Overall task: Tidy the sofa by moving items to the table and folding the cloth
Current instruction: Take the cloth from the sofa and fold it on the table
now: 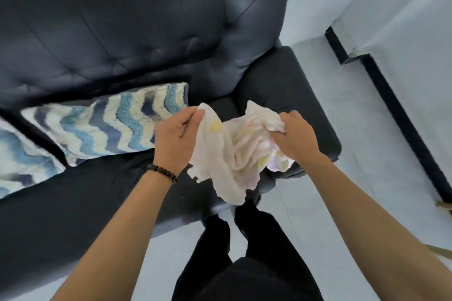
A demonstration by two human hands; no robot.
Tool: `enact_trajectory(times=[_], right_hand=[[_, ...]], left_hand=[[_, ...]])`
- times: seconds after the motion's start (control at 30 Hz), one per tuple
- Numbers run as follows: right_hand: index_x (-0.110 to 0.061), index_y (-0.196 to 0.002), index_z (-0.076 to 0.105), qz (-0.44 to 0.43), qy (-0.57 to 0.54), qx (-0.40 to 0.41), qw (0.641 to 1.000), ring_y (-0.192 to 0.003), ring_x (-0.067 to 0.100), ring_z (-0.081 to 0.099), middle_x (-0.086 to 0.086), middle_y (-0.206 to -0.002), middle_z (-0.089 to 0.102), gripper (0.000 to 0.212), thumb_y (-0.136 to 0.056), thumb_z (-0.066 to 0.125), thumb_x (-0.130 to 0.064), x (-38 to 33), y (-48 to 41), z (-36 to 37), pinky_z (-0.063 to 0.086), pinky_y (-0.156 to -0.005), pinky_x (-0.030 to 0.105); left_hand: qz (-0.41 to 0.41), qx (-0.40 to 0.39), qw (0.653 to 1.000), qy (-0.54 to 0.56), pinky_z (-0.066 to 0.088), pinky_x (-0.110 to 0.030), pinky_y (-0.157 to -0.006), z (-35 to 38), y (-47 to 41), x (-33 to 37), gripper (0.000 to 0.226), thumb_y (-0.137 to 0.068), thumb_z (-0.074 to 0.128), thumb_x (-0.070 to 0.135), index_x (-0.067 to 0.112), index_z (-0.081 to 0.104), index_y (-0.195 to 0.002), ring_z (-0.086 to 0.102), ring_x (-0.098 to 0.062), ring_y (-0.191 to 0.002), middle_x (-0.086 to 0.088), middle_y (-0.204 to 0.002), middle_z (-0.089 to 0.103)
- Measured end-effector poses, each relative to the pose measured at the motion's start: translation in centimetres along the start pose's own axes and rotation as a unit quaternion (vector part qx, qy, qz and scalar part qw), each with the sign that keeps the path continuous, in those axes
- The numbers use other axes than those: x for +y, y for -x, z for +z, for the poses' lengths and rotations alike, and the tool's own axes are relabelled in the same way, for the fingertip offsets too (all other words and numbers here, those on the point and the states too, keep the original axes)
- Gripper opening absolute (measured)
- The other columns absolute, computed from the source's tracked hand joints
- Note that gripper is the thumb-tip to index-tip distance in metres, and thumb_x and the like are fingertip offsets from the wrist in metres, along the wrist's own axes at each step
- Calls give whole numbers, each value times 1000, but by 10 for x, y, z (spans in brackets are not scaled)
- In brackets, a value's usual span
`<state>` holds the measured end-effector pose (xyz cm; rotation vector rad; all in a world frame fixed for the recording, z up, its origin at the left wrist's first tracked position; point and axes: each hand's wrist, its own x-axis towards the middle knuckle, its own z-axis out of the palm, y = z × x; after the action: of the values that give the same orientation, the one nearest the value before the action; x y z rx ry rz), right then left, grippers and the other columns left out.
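Observation:
A crumpled white cloth (234, 151) with faint yellow and pink marks hangs in the air above the right end of the dark sofa (122, 32). My left hand (175, 134) pinches its upper left edge. My right hand (297, 138) grips a bunched corner at its upper right. The cloth's lower part droops between my hands toward the sofa seat's front edge.
Two cushions with blue and white wavy stripes lie on the seat, one (107, 122) left of my hands, another (22, 161) at the far left. The sofa armrest (288, 85) lies under the cloth. Pale floor (342, 129) and a black skirting (391, 105) run along the right.

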<state>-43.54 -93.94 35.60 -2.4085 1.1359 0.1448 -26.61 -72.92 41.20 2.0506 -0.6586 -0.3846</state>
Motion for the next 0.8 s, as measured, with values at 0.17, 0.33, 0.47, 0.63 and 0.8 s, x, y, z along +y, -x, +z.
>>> enact_trajectory(times=[0.17,0.33,0.47,0.63,0.8], right_hand=[[-31,-149,38,-58,22,128,990,-147,35,18,10,-158,24,71,-84,68,-31,-18,78,-90,21,-117,49],[-38,-151,27,-156,-144,-2,977,-140,19,38,-8,-150,43,72,-90,63,-50,-66,108,-128,32,-117,41],[-22,-125,59,-19,-215,45,975,-100,20,58,-1,-114,64,31,-102,47,-40,-42,123,-156,43,-83,31],[-4,-101,66,113,-225,284,925,-95,33,63,16,-98,68,33,-94,48,-30,43,156,-232,42,-72,34],[4,-94,54,72,-293,400,865,-67,10,47,7,-85,53,39,-80,52,-32,77,221,-290,35,-54,15]], left_hand=[[174,17,981,87,44,-10,-68,-58,7,140,14,-99,55,22,22,69,-97,58,5,-75,17,-80,68],[331,14,934,132,42,-5,-71,-87,19,251,13,-97,57,16,26,67,-96,60,11,-77,33,-79,65],[448,48,891,47,43,-13,-68,-95,24,289,21,-98,54,15,6,70,-90,55,-7,-71,2,-77,66],[439,-25,890,-121,45,-28,-73,-79,7,286,35,-97,45,47,21,69,-103,63,-15,-87,5,-96,68],[359,-146,886,-254,43,-26,-80,-16,40,300,77,-67,54,84,38,50,-129,54,-4,-95,18,-116,45]])
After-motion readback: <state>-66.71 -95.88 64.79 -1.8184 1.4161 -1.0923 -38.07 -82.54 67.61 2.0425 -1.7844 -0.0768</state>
